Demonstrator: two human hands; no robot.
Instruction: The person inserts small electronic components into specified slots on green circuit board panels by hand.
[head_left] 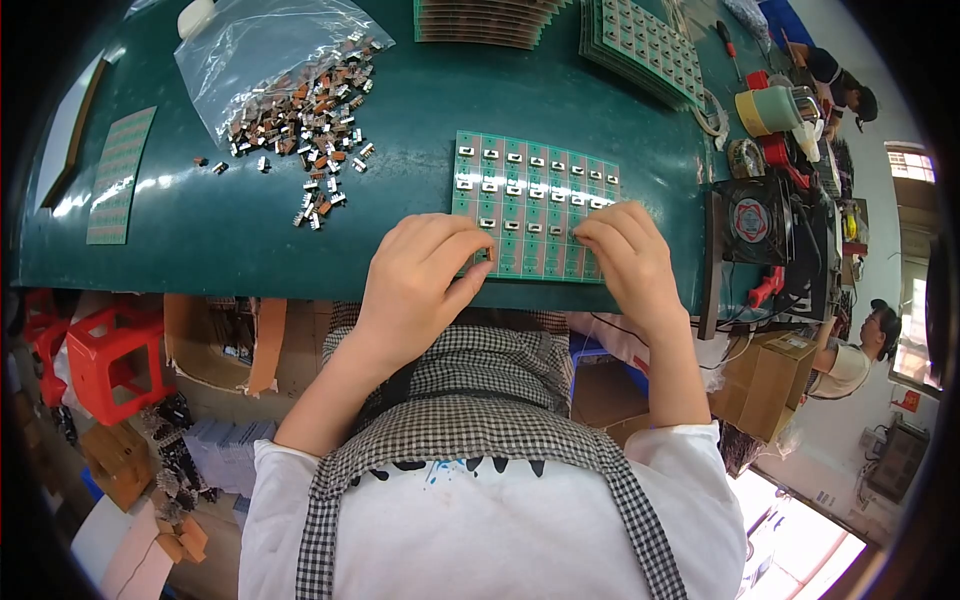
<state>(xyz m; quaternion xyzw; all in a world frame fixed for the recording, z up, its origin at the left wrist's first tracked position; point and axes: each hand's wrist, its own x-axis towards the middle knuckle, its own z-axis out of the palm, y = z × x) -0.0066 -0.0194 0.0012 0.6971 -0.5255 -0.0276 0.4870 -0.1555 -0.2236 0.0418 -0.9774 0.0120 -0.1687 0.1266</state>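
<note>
Circuit-board panel (530, 264): flat on green worktop (400, 185), close to front edge, between left hand (420, 268) and right hand (636, 262). Thin, roughly rectangular, edges slightly bowed by the lens. Striped front to back in green and dull pinkish tan; glossy, with glare on the second row. Carries small pale-and-dark switches (513, 157) in rows: two far rows apparently filled across, third filled from the left as far as the right fingertips, visible stretch of nearest row bare. Left hand: at near left corner of panel, thumb and fingers clamped on small brown component (490, 254). Right hand: over right side of panel, fingertips bunched together; cannot tell about any part between them. Hidden: near left corner behind left hand, right end of near rows behind right hand. Hard to make out: pins of pinched component, its contact with the board, fine traces. Beyond left hand: heap of loose components (310, 125), too jumbled to count, partly inside or under clear plastic bag (265, 50); cannot tell which. At far side: panel stack (490, 22), cut off by upper border.
</note>
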